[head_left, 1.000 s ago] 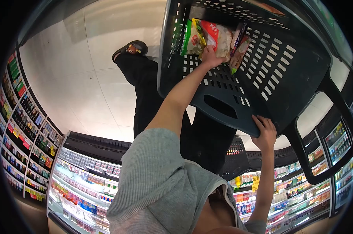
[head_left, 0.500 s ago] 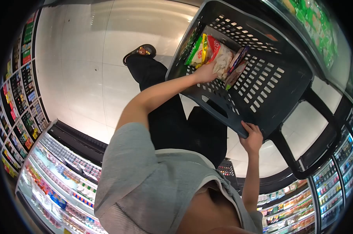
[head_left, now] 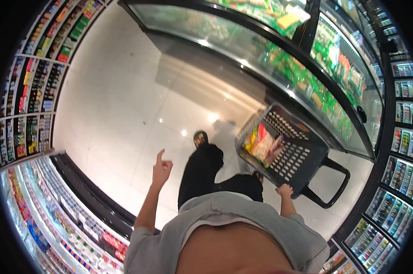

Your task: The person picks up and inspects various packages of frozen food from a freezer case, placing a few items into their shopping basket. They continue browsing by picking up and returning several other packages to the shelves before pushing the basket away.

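A dark grey shopping basket [head_left: 302, 157] with slotted walls and a black handle [head_left: 339, 196] stands right of my legs. Around its near rim my right hand [head_left: 285, 190] is closed. Inside lie several food packs: a clear bag [head_left: 264, 147] with a red top and pale contents, a yellow-and-green pack [head_left: 251, 142], and darker packs [head_left: 276, 150] beside them. Out to the left, over the floor, my left hand [head_left: 161, 170] is raised and holds nothing. Its index finger points forward and the thumb stands apart, while the other fingers are partly curled.
A glass-sided freezer [head_left: 243, 59] filled with green packages runs diagonally beyond the basket. Stocked shelves [head_left: 37, 86] line the left. A lit refrigerated case [head_left: 74, 223] is at lower left, and more stocked shelves [head_left: 400, 182] curve along the right. Pale tiled floor [head_left: 115, 123] lies between.
My left hand has let go of the clear bag, left the basket and swung out to the left. My right hand keeps its hold on the rim. The basket now appears lower and farther from the camera.
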{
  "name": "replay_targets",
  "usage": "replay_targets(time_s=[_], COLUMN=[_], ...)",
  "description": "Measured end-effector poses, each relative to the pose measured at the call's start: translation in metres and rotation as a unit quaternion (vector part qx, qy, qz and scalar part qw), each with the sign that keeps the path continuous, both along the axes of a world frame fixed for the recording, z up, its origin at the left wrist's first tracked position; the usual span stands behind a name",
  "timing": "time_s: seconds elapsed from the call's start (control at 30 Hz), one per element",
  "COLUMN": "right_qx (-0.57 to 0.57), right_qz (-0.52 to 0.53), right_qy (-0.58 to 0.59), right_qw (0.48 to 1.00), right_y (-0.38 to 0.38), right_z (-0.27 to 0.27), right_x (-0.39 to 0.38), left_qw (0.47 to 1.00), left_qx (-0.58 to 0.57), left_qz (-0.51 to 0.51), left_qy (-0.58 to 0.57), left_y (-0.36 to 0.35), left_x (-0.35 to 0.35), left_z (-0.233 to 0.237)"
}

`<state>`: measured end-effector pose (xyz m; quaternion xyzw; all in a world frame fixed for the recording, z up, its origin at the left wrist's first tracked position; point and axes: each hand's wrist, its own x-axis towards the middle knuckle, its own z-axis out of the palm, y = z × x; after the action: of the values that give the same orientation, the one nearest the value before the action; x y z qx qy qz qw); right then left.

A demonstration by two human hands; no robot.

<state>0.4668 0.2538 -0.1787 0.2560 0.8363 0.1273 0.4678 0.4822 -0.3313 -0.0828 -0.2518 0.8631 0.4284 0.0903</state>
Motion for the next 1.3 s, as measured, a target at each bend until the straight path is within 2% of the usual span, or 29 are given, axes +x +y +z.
replay_targets(time_s=[0.07,0.1,0.13,0.17,0.2,0.23,0.27,0.3,0.33,0.37,0.4,0.43,0.5,0.53,0.6,0.63,0.7,0.73,0.8,0.9,1.0,1.07,1.1,1.13,1.17,1.23,1.27,1.3], right_qx=[-0.071,-0.179,-0.274,-0.396,-0.474,-0.520,-0.571,-0.590,-0.607,-0.600,-0.591,-0.581,-0.505,-0.466,-0.377,-0.337,-0.273,-0.264,-0.278,-0.320,-0.359,-0.381,-0.449,-0.407,-0.416,-0.449,-0.461,-0.493], right_qz=[-0.041,-0.045,-0.018,-0.053,-0.073,-0.067,-0.092,-0.098,-0.105,-0.100,-0.095,-0.090,-0.084,-0.079,-0.145,-0.187,-0.216,-0.252,-0.290,-0.331,-0.344,-0.320,-0.184,-0.161,-0.139,-0.117,-0.097,-0.089], right_qy=[0.025,0.077,0.128,0.170,0.235,0.246,0.268,0.275,0.279,0.294,0.309,0.321,0.292,0.276,0.214,0.230,0.052,0.069,0.066,0.094,0.165,0.239,0.266,0.366,0.411,0.396,0.388,0.407], right_qw=[0.996,0.980,0.953,0.901,0.845,0.815,0.770,0.753,0.737,0.738,0.739,0.743,0.808,0.837,0.889,0.894,0.936,0.929,0.914,0.883,0.852,0.834,0.833,0.821,0.800,0.793,0.792,0.763], right_y=[-0.054,-0.088,-0.114,-0.129,-0.157,-0.194,-0.212,-0.227,-0.239,-0.249,-0.252,-0.250,-0.237,-0.227,-0.200,-0.194,-0.179,-0.181,-0.188,-0.203,-0.204,-0.206,-0.191,-0.197,-0.204,-0.216,-0.223,-0.229], right_z=[0.000,0.020,0.027,0.001,0.003,0.051,0.047,0.053,0.058,0.062,0.060,0.056,0.035,0.020,-0.020,-0.023,-0.048,-0.059,-0.060,-0.047,-0.023,0.007,-0.022,-0.009,0.021,0.099,0.134,0.156], right_x=[-0.038,-0.061,-0.080,-0.094,-0.109,-0.133,-0.145,-0.158,-0.168,-0.175,-0.182,-0.184,-0.179,-0.176,-0.152,-0.134,-0.120,-0.108,-0.110,-0.138,-0.193,-0.244,-0.265,-0.291,-0.319,-0.372,-0.396,-0.416], left_qw=[1.000,0.999,0.999,0.999,1.000,1.000,0.998,0.995,0.990,0.981,0.969,0.959,0.937,0.941,0.938,0.932,0.935,0.935,0.916,0.913,0.925,0.933,0.935,0.934,0.928,0.926,0.924,0.923], left_qx=[-0.010,-0.014,-0.020,-0.016,-0.006,0.010,0.012,-0.025,-0.003,-0.020,-0.067,-0.063,-0.050,-0.011,0.066,0.099,0.063,0.048,-0.072,-0.082,-0.077,-0.098,-0.110,-0.121,-0.150,-0.180,-0.163,-0.146], left_qz=[0.009,0.017,0.024,0.029,0.018,0.018,-0.032,-0.094,-0.129,-0.179,-0.230,-0.276,-0.343,-0.339,-0.327,-0.344,-0.345,-0.345,-0.395,-0.353,-0.268,-0.207,-0.176,-0.143,-0.183,-0.244,-0.259,-0.274], left_qy=[-0.022,-0.032,-0.044,-0.035,-0.010,-0.007,0.047,0.027,0.051,0.078,0.059,-0.003,-0.044,0.001,0.091,0.050,0.057,0.062,-0.019,-0.185,-0.257,-0.276,-0.289,-0.304,-0.288,-0.227,-0.228,-0.228], left_y=[-0.043,-0.058,-0.071,-0.084,-0.091,-0.094,-0.098,-0.094,-0.089,-0.082,-0.074,-0.065,-0.053,-0.049,-0.049,-0.055,-0.072,-0.076,-0.101,-0.143,-0.150,-0.147,-0.148,-0.152,-0.155,-0.148,-0.151,-0.153], left_x=[0.010,0.007,0.004,0.001,-0.009,-0.024,-0.041,-0.063,-0.083,-0.103,-0.124,-0.146,-0.185,-0.194,-0.223,-0.237,-0.254,-0.260,-0.262,-0.258,-0.265,-0.289,-0.297,-0.302,-0.320,-0.363,-0.389,-0.420], left_z=[0.021,0.030,0.038,0.033,0.032,0.031,0.024,0.033,0.035,0.041,0.047,0.063,0.073,0.068,0.044,0.027,-0.006,-0.023,-0.054,-0.104,-0.113,-0.096,-0.087,-0.081,-0.085,-0.089,-0.106,-0.125])
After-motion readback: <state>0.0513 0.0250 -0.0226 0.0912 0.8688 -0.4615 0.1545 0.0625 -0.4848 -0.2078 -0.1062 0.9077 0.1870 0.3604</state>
